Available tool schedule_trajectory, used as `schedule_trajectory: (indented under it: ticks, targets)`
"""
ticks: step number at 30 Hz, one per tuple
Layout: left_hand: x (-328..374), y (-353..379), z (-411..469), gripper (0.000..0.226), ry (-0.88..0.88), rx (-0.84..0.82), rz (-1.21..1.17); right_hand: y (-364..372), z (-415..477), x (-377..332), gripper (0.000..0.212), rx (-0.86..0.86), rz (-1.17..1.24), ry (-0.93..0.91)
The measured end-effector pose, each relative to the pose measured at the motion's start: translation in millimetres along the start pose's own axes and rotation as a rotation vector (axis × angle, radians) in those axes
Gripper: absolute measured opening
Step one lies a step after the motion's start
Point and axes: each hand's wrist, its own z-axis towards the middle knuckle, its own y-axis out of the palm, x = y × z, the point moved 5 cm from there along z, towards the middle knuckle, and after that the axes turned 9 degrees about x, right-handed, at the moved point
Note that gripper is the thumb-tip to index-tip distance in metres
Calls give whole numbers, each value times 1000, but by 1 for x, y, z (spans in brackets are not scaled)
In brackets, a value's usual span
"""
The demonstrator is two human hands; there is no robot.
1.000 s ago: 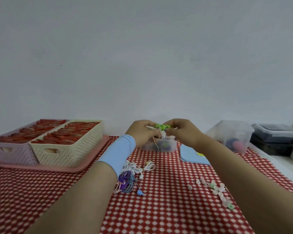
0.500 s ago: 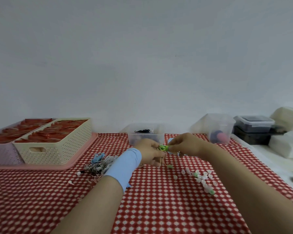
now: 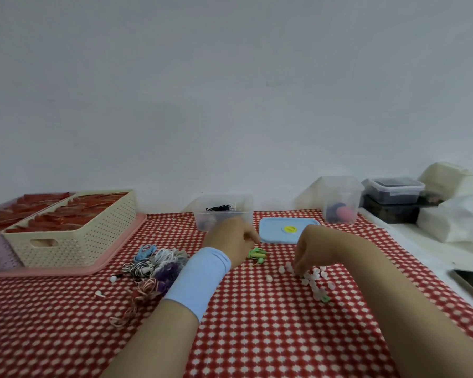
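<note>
The coiled green earphones (image 3: 257, 253), at the middle of the red-checked table (image 3: 257, 336), are pinched in the curled fingertips of the left hand (image 3: 234, 241), while just to their right the right hand (image 3: 311, 248) bends its fingers down onto scattered white ear tips (image 3: 316, 276), though I cannot tell whether it grips one.

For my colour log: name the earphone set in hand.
The green earphones, held by the left hand; the other coiled sets lie in a pile left of its wrist.
</note>
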Motion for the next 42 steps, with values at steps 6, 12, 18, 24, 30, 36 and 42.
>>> schedule_trajectory:
  ticks: [6,12,18,24,30,36,42]
  targets:
    - [5,28,-10,23,-6,-150,73,6,-5,10,22,-2,70,21]
    - [0,29,-14,19,-3,-35,5,8,-8,12,11,-39,94,-48]
    - [-14,26,-21,11,-134,7,-523,-2,-9,4,5,59,267,-100]
    - [-12,23,-30,19,-200,-13,-778,-2,-12,-8,11,145,544,-114]
    - [-13,24,-31,18,-242,13,-895,8,-10,-17,6,289,811,-42]
    - [-14,22,-31,15,-245,40,-883,13,-12,-28,16,198,962,-75]
    - [-14,22,-31,15,-234,36,-873,13,-13,-30,10,218,922,-74]
